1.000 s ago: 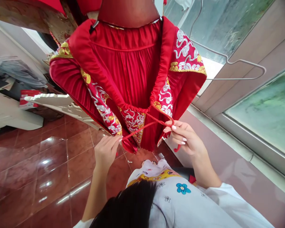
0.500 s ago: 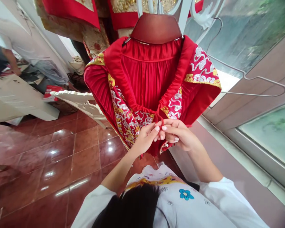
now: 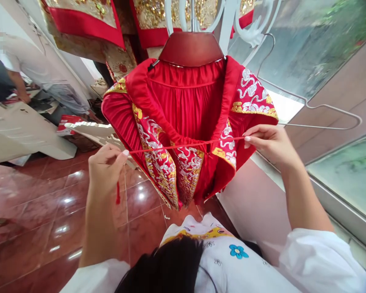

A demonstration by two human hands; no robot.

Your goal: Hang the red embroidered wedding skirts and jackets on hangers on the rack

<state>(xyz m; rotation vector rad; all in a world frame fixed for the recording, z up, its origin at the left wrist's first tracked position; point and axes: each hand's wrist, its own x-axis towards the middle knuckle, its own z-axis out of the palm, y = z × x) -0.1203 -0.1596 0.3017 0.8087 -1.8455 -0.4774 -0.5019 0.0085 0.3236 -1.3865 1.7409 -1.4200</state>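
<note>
A red pleated skirt (image 3: 183, 101) with silver and gold embroidered panels hangs by its gathered waist from a hanger with a brown top (image 3: 192, 49). A thin red drawstring (image 3: 171, 146) stretches almost level across the front of its waistband. Off to the left, my left hand (image 3: 105, 165) pinches one side of the cord, and a loose red end dangles below the fingers. On the other side, my right hand (image 3: 266, 142) grips the cord between thumb and fingers, in front of the right-hand panel. Both hands are apart from the cloth itself.
A bare wire hanger (image 3: 323, 106) hangs at the right beside the window (image 3: 347, 195). Gold and red embroidered garments (image 3: 88, 20) hang behind. A white carved chair (image 3: 91, 132) stands at left on red floor tiles (image 3: 67, 199). Another person (image 3: 33, 69) is at the far left.
My hands were together at the front of the waistband, fingers on the cord. They have moved apart to left and right, and the drawstring is now pulled taut between them.
</note>
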